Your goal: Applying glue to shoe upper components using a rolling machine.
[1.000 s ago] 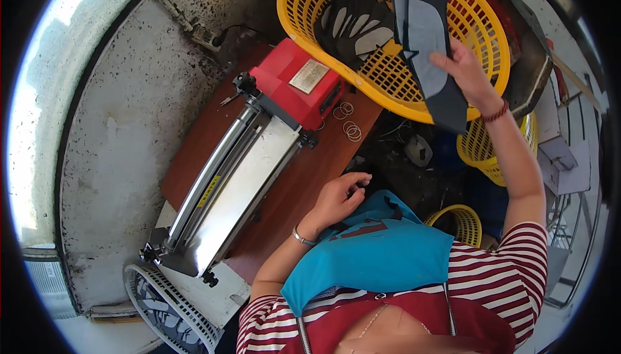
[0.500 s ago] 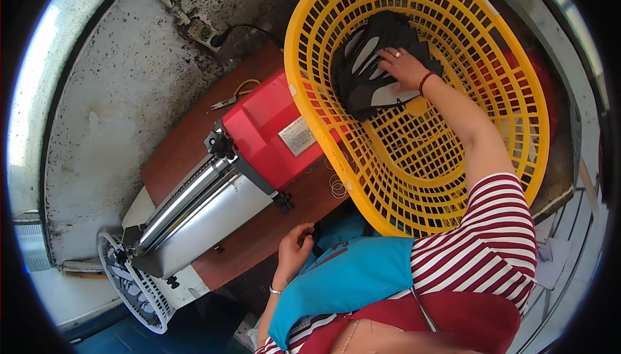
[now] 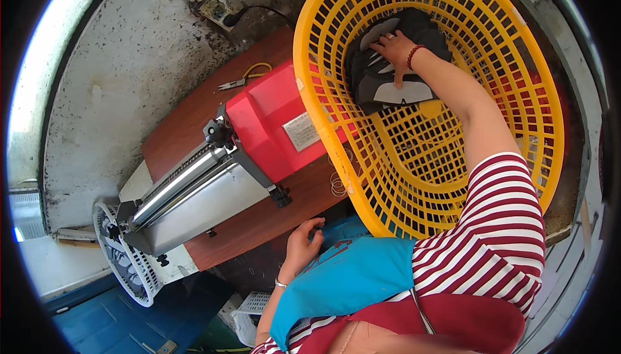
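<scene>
Inside a large yellow plastic basket (image 3: 307,105), my right hand (image 3: 396,53) rests on a pile of flat black pieces (image 3: 432,40) with white patches. Its fingers are spread and its thumb points down the pile; the undersides of the fingers are hidden. A black piece with a wide white patch (image 3: 401,93) lies at the pile's near side, by my thumb. My left hand (image 3: 305,245) hovers at the left edge of my blue apron (image 3: 349,283), fingers loosely bent and apart, with nothing visible in it.
Left of the basket, a red machine (image 3: 259,121) with metal rollers (image 3: 178,189) stands on a brown tabletop (image 3: 246,231). Behind it lie yellow-handled cutters (image 3: 233,85). Rubber bands (image 3: 337,186) lie beside the basket. A white basket (image 3: 155,283) hangs at the rollers' far-left end.
My right hand has shifted slightly over the pile, and the white patch near my thumb shows more fully. My left hand has opened a little. The whole view has shifted slightly.
</scene>
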Tool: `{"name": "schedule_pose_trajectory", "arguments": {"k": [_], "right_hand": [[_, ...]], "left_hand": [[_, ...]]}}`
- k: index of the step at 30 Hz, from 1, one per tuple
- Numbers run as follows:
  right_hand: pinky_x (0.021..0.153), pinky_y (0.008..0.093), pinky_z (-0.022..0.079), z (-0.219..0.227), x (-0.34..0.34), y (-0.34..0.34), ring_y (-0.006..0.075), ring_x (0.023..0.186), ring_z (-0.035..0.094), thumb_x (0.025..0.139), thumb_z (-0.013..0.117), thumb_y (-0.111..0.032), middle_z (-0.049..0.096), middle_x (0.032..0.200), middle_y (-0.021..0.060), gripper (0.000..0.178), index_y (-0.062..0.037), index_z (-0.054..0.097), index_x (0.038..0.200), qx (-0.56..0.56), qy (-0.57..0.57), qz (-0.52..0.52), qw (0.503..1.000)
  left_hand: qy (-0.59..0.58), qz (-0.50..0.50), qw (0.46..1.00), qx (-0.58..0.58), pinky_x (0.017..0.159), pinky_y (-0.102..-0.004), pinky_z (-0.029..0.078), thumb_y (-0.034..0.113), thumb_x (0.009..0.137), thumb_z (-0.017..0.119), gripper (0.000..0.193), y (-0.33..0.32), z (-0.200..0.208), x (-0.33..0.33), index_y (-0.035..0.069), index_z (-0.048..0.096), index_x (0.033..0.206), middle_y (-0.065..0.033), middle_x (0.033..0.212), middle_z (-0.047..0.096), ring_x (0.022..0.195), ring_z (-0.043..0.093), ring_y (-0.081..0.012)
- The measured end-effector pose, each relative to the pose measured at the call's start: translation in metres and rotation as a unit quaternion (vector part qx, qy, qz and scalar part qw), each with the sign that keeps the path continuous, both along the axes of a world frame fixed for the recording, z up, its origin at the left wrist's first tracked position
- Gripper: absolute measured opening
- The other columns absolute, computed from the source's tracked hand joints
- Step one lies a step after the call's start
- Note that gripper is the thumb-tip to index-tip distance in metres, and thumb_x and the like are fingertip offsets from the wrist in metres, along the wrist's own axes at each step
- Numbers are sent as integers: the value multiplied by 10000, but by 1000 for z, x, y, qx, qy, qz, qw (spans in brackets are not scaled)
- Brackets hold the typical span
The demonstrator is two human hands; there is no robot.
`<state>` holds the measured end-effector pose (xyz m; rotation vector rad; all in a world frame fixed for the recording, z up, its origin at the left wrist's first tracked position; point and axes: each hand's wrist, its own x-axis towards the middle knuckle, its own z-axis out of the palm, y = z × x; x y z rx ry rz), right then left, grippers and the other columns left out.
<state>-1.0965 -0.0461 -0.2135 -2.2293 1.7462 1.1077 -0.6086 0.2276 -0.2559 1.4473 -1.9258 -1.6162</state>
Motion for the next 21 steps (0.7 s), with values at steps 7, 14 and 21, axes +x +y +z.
{"name": "schedule_pose_trajectory", "arguments": {"k": [7,14,21], "right_hand": [[1118,589,339,-21,-16,69,391,1482,320,506,933,-567,389,1568,225,1208,-10,447,1462,-101,-173,-108,974],[1089,577,383,-25,2,88,417,1382,440,537,934,-546,460,1485,220,1228,-37,380,1508,-112,-165,-124,972],[959,506,501,-42,31,148,412,1181,598,571,913,-582,590,1276,272,1342,-65,237,1609,-132,-216,-212,944]], "left_hand": [[105,55,992,51,903,-289,535,-13,955,582,302,2,7,-10,-19,660,1247,-112,1124,724,1017,682,-159],[178,-46,975,-126,794,-321,552,-18,895,624,243,-43,87,-59,15,695,1126,-132,1010,720,896,709,-252],[212,-75,966,-125,773,-280,545,-32,843,655,103,-40,99,-89,-4,608,931,-84,877,600,821,635,-161]]}}
